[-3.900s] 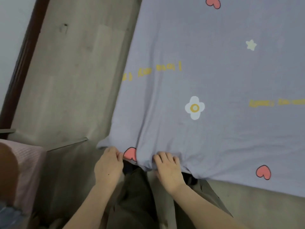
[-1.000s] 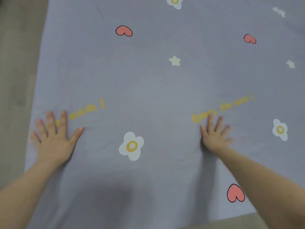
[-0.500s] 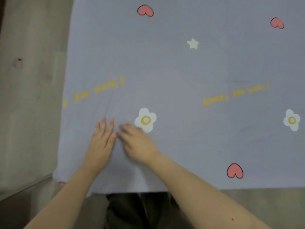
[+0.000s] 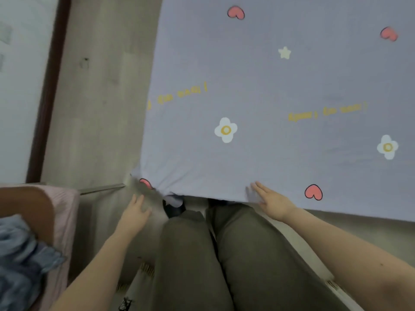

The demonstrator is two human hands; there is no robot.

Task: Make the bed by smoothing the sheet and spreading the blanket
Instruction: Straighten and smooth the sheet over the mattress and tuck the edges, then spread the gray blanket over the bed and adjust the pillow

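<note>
A pale lilac sheet [image 4: 280, 90] printed with hearts, flowers, stars and yellow writing lies flat over the bed, filling the upper right of the head view. Its near left corner [image 4: 143, 178] is slightly bunched by a heart print. My left hand [image 4: 134, 213] hovers just below that corner, fingers relaxed, holding nothing. My right hand [image 4: 272, 200] reaches to the sheet's near edge with straight fingers, its fingertips blurred at the hem. No blanket is identifiable on the bed.
A grey wooden floor [image 4: 98, 97] runs along the bed's left side, bordered by a dark skirting strip [image 4: 48, 90] and a pale wall. A pink cushioned seat [image 4: 65, 212] with blue fabric [image 4: 22, 261] stands at the lower left. My trousered legs [image 4: 202, 254] stand against the bed.
Both hands have left the top of the sheet and drawn back to its near edge, moving apart. The view has pulled back, showing my legs and the floor.
</note>
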